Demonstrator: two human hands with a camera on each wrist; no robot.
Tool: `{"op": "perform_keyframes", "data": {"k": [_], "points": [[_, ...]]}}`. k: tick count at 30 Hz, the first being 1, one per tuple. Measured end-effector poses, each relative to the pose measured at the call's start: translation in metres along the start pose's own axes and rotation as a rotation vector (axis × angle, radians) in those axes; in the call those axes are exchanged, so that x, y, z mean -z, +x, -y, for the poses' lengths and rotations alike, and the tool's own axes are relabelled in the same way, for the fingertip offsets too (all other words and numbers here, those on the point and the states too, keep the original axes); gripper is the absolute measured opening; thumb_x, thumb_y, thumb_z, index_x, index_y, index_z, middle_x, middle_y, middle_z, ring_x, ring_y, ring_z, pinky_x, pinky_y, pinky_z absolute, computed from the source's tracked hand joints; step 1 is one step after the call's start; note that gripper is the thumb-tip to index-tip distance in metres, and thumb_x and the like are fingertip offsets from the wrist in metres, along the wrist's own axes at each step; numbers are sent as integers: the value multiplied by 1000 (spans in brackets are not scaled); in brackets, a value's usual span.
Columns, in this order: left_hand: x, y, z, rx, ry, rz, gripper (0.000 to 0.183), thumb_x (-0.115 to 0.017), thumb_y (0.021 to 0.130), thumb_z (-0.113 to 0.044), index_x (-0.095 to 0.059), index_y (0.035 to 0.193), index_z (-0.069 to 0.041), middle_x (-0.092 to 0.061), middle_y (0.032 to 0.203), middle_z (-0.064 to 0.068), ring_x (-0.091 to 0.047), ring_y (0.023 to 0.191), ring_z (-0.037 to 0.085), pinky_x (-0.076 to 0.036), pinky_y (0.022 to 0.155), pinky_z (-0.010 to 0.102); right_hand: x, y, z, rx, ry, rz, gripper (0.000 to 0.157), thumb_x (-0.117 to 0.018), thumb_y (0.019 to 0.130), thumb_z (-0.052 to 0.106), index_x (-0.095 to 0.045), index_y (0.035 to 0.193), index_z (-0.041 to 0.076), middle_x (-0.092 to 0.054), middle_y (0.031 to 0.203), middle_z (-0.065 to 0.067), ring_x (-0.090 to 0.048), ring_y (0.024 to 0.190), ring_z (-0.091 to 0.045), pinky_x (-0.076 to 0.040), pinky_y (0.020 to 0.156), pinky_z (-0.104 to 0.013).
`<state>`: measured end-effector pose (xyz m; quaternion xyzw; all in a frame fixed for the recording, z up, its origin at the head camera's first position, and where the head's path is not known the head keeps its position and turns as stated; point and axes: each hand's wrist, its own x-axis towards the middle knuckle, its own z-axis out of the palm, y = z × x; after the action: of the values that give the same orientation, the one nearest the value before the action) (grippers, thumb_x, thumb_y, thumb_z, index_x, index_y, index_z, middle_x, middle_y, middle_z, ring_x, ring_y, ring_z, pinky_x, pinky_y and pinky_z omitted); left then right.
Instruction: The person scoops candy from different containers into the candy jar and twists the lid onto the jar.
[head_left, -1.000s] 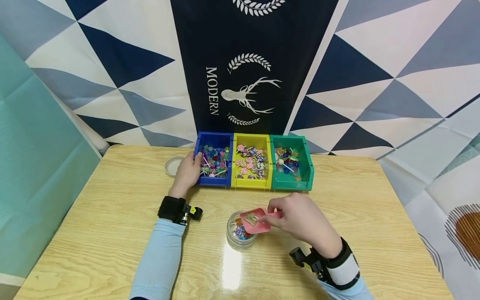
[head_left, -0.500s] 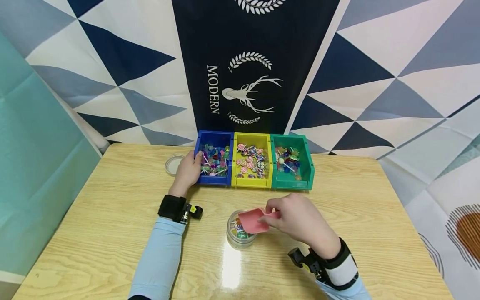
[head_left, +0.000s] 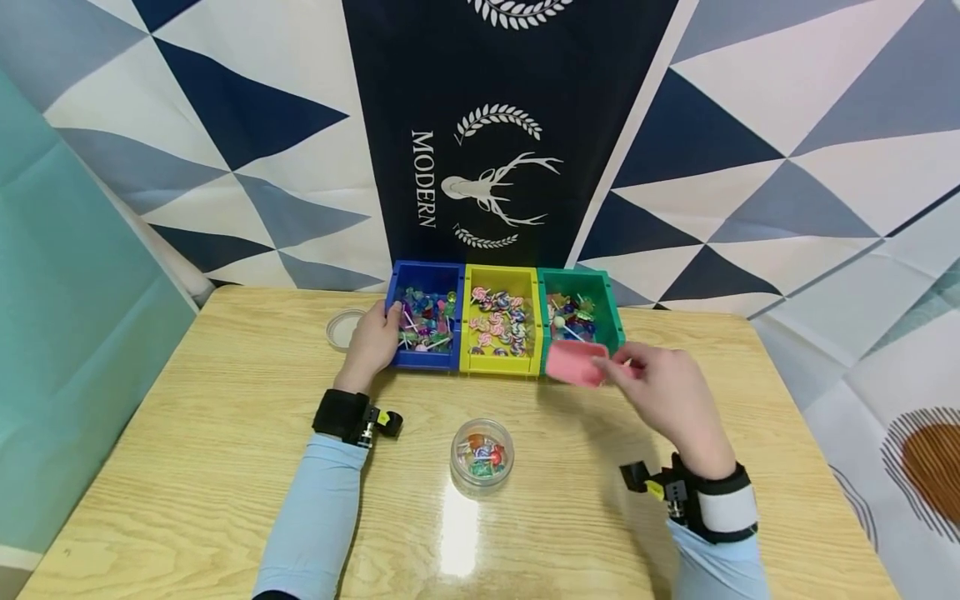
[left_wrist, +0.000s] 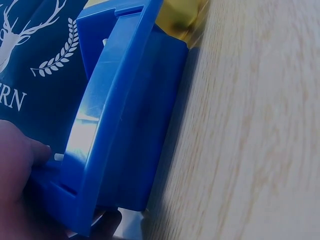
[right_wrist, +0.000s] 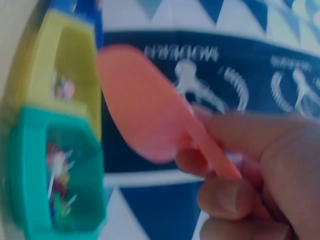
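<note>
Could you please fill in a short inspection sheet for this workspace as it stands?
Surface: wood-grain table, with a bright glare patch.
Job's things: pink scoop; open jar holding candies; blue bin, yellow bin and green bin side by side, candies in each.
Clutter: round lid lying left of the blue bin.
Grippers: left hand grips the blue bin's left side; right hand holds the pink scoop.
Cables: nothing seen.
Surroundings: patterned backdrop behind the bins; teal panel at left.

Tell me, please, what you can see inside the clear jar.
Orange, red, green and blue candies show inside the jar; whatever lies beneath them is covered from view.
</note>
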<state>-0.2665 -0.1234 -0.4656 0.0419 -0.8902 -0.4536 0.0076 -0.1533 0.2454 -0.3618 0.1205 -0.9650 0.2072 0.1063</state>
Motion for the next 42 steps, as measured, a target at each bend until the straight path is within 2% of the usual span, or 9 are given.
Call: {"op": "perform_keyframes", "data": {"k": [5, 12, 18, 25, 29, 35, 42], "points": [[0, 1, 1, -15, 10, 2, 42, -33, 110, -35, -54, 122, 0, -58, 102, 18, -53, 91, 32, -42, 81, 46, -4, 15, -23, -122, -117, -31, 38, -66, 97, 35, -62, 72, 7, -39, 49, 1, -39, 45, -19, -27, 44, -33], [-2, 1, 2, -22, 8, -16, 41, -34, 110, -34, -55, 122, -1, -60, 106, 19, -56, 95, 33, -44, 85, 50, -15, 41, -31, -199, -257, 68, 43, -63, 97, 30, -54, 59, 11, -47, 54, -6, -47, 47, -25, -31, 40, -36], [-5, 1, 2, -40, 4, -9, 42, -34, 110, -34, -54, 125, 0, -61, 111, 20, -58, 100, 33, -45, 88, 51, -29, 52, -25, -249, -362, 142, 45, -61, 97, 26, -55, 57, 6, -52, 55, -13, -55, 49, -31, -40, 38, -42], [-2, 0, 1, -27, 6, -22, 43, -34, 110, -34, -54, 127, 0, -62, 114, 20, -59, 104, 34, -45, 92, 52, -45, 64, -29, -347, -317, 183, 53, -56, 101, 36, -55, 58, 5, -56, 61, -17, -60, 56, -35, -43, 41, -44], [-1, 0, 1, -23, 1, -24, 42, -34, 110, -34, -55, 125, 0, -62, 112, 19, -58, 101, 33, -45, 91, 52, -49, 67, -35, -312, -290, 179, 53, -56, 101, 37, -52, 57, 8, -54, 58, -14, -58, 52, -32, -41, 39, -41], [0, 1, 2, -22, -6, -21, 40, -34, 110, -35, -55, 120, -2, -60, 106, 18, -55, 94, 33, -44, 86, 50, -50, 72, -39, -208, -213, 253, 43, -56, 102, 36, -52, 66, 12, -47, 58, -5, -51, 52, -24, -34, 44, -34], [-3, 1, 4, -36, -2, -23, 41, -34, 110, -35, -55, 123, -1, -60, 107, 17, -56, 96, 32, -44, 87, 49, -56, 79, -38, -236, -132, 292, 41, -55, 103, 34, -52, 68, 12, -45, 61, -3, -49, 57, -23, -33, 49, -33]]}}
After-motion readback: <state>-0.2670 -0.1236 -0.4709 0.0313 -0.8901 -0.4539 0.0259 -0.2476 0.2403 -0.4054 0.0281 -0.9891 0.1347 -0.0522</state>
